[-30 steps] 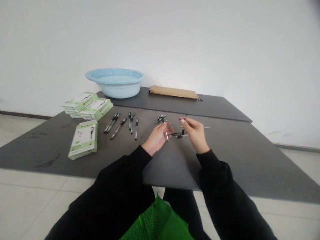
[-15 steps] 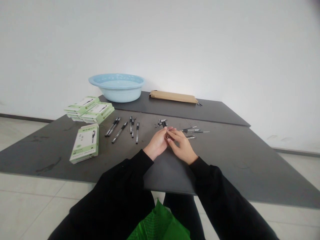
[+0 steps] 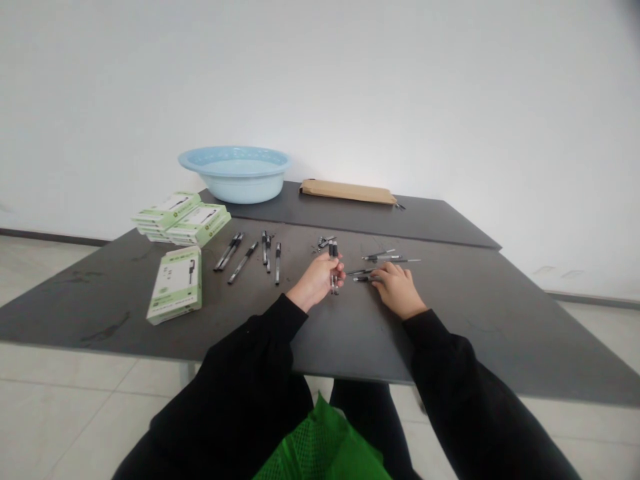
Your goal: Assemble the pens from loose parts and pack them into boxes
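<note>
My left hand is closed around two clear pens with black grips, held side by side and nearly upright. To the right, my right hand is low over the table, its fingers bent down onto a pen whose end sticks out to the left; the fingertips are partly hidden. Just beyond the right hand lie several loose pens and thin refills. Small black and silver pen parts are heaped behind the left hand.
Several capped pens lie left of my hands. Green-and-white boxes are stacked at the left, with one box in front. A blue basin and a flat brown carton sit at the back of the dark table.
My hands were together and have parted. The right hand has moved right, down to the loose pens. The left hand keeps two pens, now in plain view.
</note>
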`<state>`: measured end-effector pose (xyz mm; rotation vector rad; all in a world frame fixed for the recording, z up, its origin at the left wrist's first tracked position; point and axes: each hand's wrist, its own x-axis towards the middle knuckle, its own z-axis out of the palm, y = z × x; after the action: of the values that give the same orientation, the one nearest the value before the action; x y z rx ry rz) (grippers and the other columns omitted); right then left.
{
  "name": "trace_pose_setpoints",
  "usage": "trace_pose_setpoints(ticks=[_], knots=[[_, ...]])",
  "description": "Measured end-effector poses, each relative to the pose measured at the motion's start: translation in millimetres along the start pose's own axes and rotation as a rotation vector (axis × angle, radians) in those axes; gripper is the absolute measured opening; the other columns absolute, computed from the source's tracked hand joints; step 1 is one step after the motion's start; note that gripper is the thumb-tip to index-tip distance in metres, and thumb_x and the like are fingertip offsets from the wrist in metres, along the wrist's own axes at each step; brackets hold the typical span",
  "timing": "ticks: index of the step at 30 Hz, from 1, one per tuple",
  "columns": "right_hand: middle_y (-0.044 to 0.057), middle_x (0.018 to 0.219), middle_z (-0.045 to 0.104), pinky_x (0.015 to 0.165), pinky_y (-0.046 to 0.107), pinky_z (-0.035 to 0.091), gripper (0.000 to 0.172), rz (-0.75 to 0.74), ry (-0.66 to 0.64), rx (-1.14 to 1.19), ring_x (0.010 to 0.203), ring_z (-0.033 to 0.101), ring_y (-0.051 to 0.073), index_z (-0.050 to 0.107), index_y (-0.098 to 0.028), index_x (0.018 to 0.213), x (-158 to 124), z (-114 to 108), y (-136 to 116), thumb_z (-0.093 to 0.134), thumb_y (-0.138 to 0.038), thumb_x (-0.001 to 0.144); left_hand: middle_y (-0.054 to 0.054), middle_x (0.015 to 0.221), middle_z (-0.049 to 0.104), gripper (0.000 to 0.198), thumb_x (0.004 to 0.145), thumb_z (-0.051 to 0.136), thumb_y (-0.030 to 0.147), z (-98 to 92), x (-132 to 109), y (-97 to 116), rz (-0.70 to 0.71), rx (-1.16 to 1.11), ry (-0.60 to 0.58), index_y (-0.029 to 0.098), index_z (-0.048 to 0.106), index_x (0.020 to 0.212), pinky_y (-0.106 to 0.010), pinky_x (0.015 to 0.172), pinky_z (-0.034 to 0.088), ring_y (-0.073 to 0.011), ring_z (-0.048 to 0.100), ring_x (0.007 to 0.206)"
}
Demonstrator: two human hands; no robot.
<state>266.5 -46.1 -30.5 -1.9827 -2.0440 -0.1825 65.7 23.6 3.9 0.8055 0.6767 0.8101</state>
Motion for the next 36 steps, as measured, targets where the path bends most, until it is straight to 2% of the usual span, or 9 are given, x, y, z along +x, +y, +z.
trace_pose_setpoints(ticks=[5, 8, 12, 14, 17, 20, 23, 28, 36], knots=[[0.011, 0.099, 0.064, 0.083, 0.039, 0.034, 0.016, 0.003, -0.011, -0.009, 0.097, 0.054, 0.025, 0.066, -0.019, 0.091, -3.5, 4.1, -3.8, 0.050, -0.019, 0.089, 0.009, 0.052, 0.035, 0.011, 0.079, 0.050, 0.010, -7.5, 3.8, 3.8, 0.014, -0.038, -0.025, 0.019, 0.045, 0.079, -0.016, 0.037, 0.023, -0.0051, 0.033, 0.037], [0.009, 0.091, 0.068, 0.080, 0.038, 0.039, 0.016, 0.072, 0.088, 0.297, 0.086, 0.059, 0.022, 0.064, -0.018, 0.089, 1.9, 2.6, -6.6, 0.048, -0.019, 0.087, 0.010, 0.050, 0.032, 0.014, 0.079, 0.057, 0.018, -8.4, 5.6, 3.6, 0.067, -0.030, -0.062, 0.020, 0.043, 0.075, -0.016, 0.036, 0.019, -0.0044, 0.028, 0.036], [0.008, 0.080, 0.070, 0.068, 0.034, 0.048, 0.024, 0.219, 0.279, 0.881, 0.070, 0.062, 0.020, 0.064, -0.016, 0.093, 19.5, -5.1, -33.2, 0.061, -0.037, 0.080, 0.011, 0.051, 0.034, 0.031, 0.073, 0.074, 0.033, -3.7, 6.3, -2.6, 0.210, 0.036, -0.072, 0.019, 0.046, 0.078, -0.015, 0.037, 0.020, -0.0031, 0.029, 0.038], [0.008, 0.076, 0.071, 0.067, 0.034, 0.049, 0.027, 0.262, 0.317, 0.997, 0.067, 0.063, 0.020, 0.066, -0.015, 0.087, 28.6, -8.2, -55.7, 0.066, -0.040, 0.076, 0.010, 0.053, 0.038, 0.037, 0.070, 0.079, 0.039, -2.5, 7.2, -5.8, 0.239, 0.048, -0.099, 0.019, 0.049, 0.079, -0.016, 0.039, 0.023, -0.0028, 0.032, 0.040], [0.008, 0.079, 0.073, 0.072, 0.035, 0.051, 0.021, 0.169, 0.256, 1.045, 0.072, 0.066, 0.021, 0.069, -0.016, 0.081, 38.5, -8.9, -82.3, 0.063, -0.036, 0.078, 0.008, 0.057, 0.043, 0.041, 0.069, 0.080, 0.042, -5.1, 10.0, -5.9, 0.253, 0.016, -0.047, 0.017, 0.048, 0.077, -0.016, 0.039, 0.023, -0.0021, 0.035, 0.042], [0.009, 0.088, 0.074, 0.080, 0.036, 0.052, 0.021, 0.060, 0.221, 1.007, 0.083, 0.068, 0.021, 0.072, -0.016, 0.086, 43.8, -6.1, -78.7, 0.058, -0.032, 0.082, 0.008, 0.055, 0.040, 0.038, 0.074, 0.076, 0.042, -10.5, 12.8, 0.9, 0.272, -0.011, 0.046, 0.017, 0.047, 0.073, -0.016, 0.038, 0.022, -0.0019, 0.033, 0.041], [0.010, 0.095, 0.074, 0.083, 0.037, 0.051, 0.022, 0.074, 0.222, 0.823, 0.087, 0.067, 0.020, 0.073, -0.016, 0.093, 47.2, -1.1, -46.2, 0.054, -0.021, 0.082, 0.008, 0.053, 0.037, 0.037, 0.080, 0.070, 0.042, -13.8, 13.3, 9.2, 0.217, 0.054, 0.034, 0.017, 0.045, 0.067, -0.017, 0.037, 0.019, -0.0024, 0.031, 0.039], [0.010, 0.091, 0.069, 0.085, 0.035, 0.049, 0.020, -0.049, 0.033, 0.512, 0.086, 0.064, 0.019, 0.074, -0.014, 0.089, 56.2, 7.2, -4.3, 0.056, -0.012, 0.080, 0.007, 0.049, 0.035, 0.039, 0.085, 0.061, 0.038, -16.6, 12.7, 14.4, 0.121, 0.310, 0.055, 0.019, 0.041, 0.059, -0.018, 0.034, 0.013, -0.0038, 0.028, 0.037], [0.008, 0.100, 0.066, 0.089, 0.033, 0.042, 0.014, -0.157, -0.190, 0.266, 0.097, 0.059, 0.021, 0.074, -0.018, 0.087, 76.4, 18.5, -29.0, 0.061, -0.015, 0.082, 0.007, 0.049, 0.034, 0.046, 0.094, 0.043, 0.048, -29.6, 21.0, 11.3, 0.140, 0.421, 0.001, 0.019, 0.037, 0.059, -0.018, 0.038, 0.025, -0.0054, 0.035, 0.038]])
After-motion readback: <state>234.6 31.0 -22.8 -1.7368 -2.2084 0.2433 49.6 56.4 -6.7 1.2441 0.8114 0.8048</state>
